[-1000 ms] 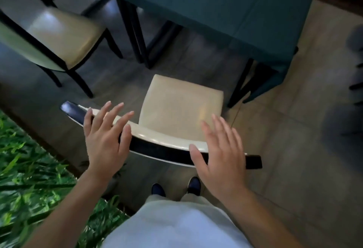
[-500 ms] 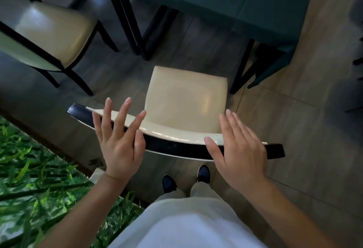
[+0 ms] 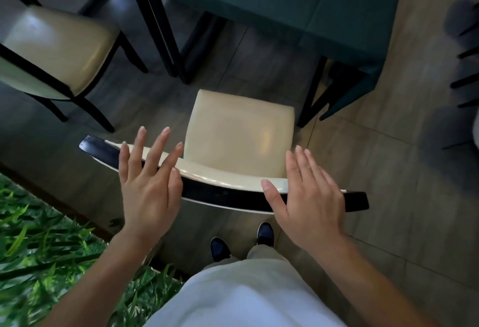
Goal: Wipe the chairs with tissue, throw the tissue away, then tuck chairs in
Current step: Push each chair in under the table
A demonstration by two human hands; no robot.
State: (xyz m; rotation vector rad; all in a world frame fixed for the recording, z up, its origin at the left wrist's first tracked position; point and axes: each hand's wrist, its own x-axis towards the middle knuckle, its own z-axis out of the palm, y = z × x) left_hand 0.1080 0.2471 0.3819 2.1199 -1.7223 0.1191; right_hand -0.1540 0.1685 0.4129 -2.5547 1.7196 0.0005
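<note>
A chair with a cream seat [image 3: 239,135] and a curved black-and-cream backrest [image 3: 223,189] stands right in front of me, facing the table. My left hand [image 3: 149,184] hovers over the left part of the backrest, fingers spread and straight. My right hand [image 3: 309,194] is over the right part of the backrest, fingers straight and together, thumb near the cream edge. Neither hand holds anything; whether they touch the backrest I cannot tell. No tissue is in view.
A table under a dark teal cloth [image 3: 285,3] stands ahead, its black legs [image 3: 166,36] near the chair. A second cream chair [image 3: 57,44] stands at the left. Green plants [image 3: 39,249] fill the lower left. Dark chair legs [image 3: 466,54] show at the right edge.
Both hands have stayed open over the backrest while the chair and table shifted slightly in view as I moved; the left fingers spread wider.
</note>
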